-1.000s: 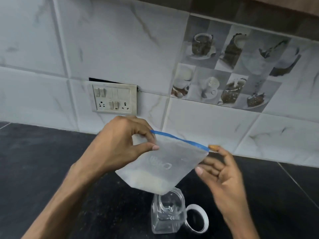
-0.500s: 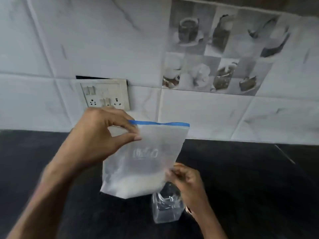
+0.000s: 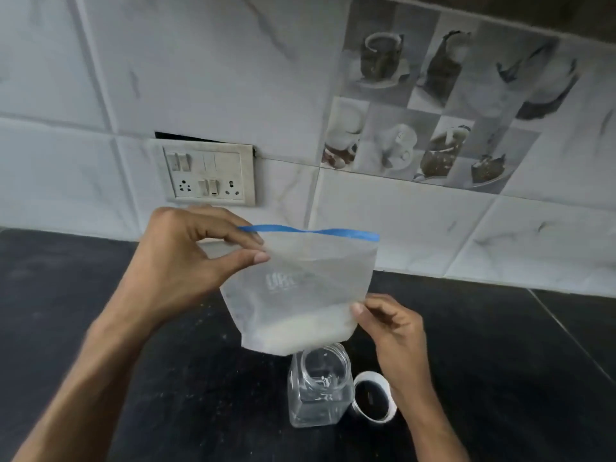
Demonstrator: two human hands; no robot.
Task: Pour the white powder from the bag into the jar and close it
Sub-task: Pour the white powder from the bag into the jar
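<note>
Frame centre: left hand [image 3: 180,261] grip pinches the bag [image 3: 300,288] at its top corner; right hand [image 3: 393,331] grip pinches its lower right edge. The jar [image 3: 320,385] stands open below. Hazard: a wide, floppy bag mouth may spill powder onto the counter [image 3: 50,278].

The frosted zip bag [image 3: 310,281] has a blue seal strip [image 3: 310,231] just above the left hand [image 3: 186,258]'s pinch, white powder [image 3: 300,331] below it.

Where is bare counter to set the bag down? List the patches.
Bare black counter left of the jar, out to the tiled wall; also right of the lid. Crowded: jar and lid side by side beneath the bag and right hand.
</note>
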